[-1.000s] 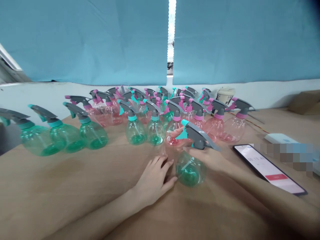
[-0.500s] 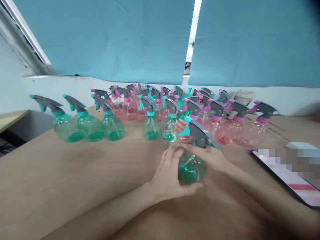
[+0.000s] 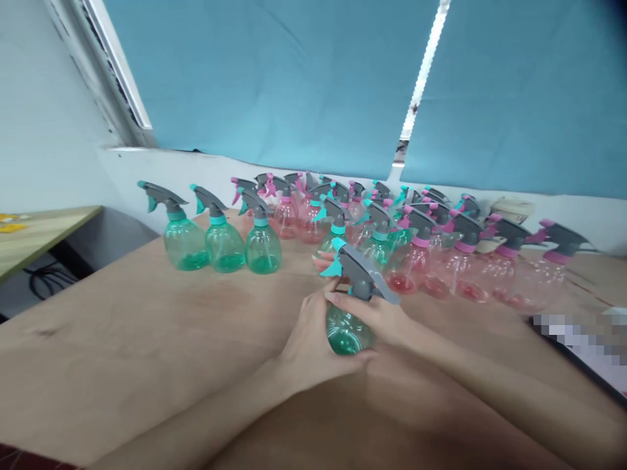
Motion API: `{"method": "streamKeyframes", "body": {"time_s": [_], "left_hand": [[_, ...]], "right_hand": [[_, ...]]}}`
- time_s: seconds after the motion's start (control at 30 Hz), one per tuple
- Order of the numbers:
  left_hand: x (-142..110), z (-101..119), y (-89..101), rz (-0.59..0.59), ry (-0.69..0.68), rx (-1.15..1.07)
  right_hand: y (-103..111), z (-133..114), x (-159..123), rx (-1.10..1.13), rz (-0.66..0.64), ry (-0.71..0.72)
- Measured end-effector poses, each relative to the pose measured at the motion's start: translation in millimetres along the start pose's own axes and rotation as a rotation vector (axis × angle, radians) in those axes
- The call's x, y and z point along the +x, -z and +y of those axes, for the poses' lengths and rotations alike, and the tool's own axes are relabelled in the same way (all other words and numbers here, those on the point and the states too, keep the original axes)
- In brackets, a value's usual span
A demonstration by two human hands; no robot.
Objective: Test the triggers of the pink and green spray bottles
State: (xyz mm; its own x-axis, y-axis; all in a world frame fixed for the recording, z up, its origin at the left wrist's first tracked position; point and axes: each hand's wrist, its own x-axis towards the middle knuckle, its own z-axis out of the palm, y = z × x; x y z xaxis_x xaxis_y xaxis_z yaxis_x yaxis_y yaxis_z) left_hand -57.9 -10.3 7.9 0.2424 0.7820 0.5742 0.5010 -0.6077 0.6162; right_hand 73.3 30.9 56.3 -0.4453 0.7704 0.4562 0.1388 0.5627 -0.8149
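Note:
A green spray bottle point(image 3: 347, 331) with a grey trigger head point(image 3: 361, 269) stands near the middle of the brown table point(image 3: 147, 339). My left hand point(image 3: 313, 339) is wrapped round its round body from the left. My right hand point(image 3: 379, 314) grips the neck just under the trigger head, fingers curled. Behind the held bottle stand several more spray bottles: three green ones point(image 3: 220, 238) in a row to the left, and a crowd of pink ones point(image 3: 455, 261) and green ones toward the back and right.
A phone point(image 3: 595, 369) lies on the table at the right edge, partly blurred. A paper cup point(image 3: 507, 212) stands behind the pink bottles. Blue curtains point(image 3: 294, 78) hang behind the table. A lower wooden desk point(image 3: 39, 235) is at the far left.
My left hand moved from flat on the table beside the bottle to a grip round its body. The view swung left and tilted, so the bottles and phone slid right.

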Motion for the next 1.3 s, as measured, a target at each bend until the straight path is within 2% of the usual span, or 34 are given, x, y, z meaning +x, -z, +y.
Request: {"method": "streamKeyframes", "body": {"time_s": [0.1, 0.2, 0.4, 0.6, 0.73, 0.8, 0.97, 1.17, 1.3], "left_hand": [[-2, -9, 19.8, -0.035, 0.036, -0.053], [-5, -20, 34.4, -0.017, 0.063, -0.021], [1, -30, 51.1, 0.020, 0.100, 0.077], [7, -36, 55.1, 0.064, 0.076, 0.209], [10, -45, 56.1, 0.091, 0.027, 0.218], [11, -48, 57.9, 0.097, 0.022, 0.214], [10, -53, 59.3, 0.130, 0.059, 0.273], [11, -59, 61.2, 0.381, 0.124, 0.316], [13, -60, 66.9, 0.426, 0.110, 0.308]], "right_hand": [[-15, -4, 9, 0.043, -0.033, 0.012], [-26, -7, 20, 0.051, -0.077, 0.009], [-37, -5, 41, -0.054, -0.099, -0.015], [-35, 1, 53, -0.278, 0.022, 0.181], [-34, 4, 54, -0.379, 0.074, 0.220], [-34, 6, 54, -0.428, 0.068, 0.205], [-33, 10, 58, -0.463, 0.063, 0.061], [-32, 26, 84, -0.495, 0.093, 0.058], [-34, 40, 101, -0.551, 0.158, 0.073]]}}
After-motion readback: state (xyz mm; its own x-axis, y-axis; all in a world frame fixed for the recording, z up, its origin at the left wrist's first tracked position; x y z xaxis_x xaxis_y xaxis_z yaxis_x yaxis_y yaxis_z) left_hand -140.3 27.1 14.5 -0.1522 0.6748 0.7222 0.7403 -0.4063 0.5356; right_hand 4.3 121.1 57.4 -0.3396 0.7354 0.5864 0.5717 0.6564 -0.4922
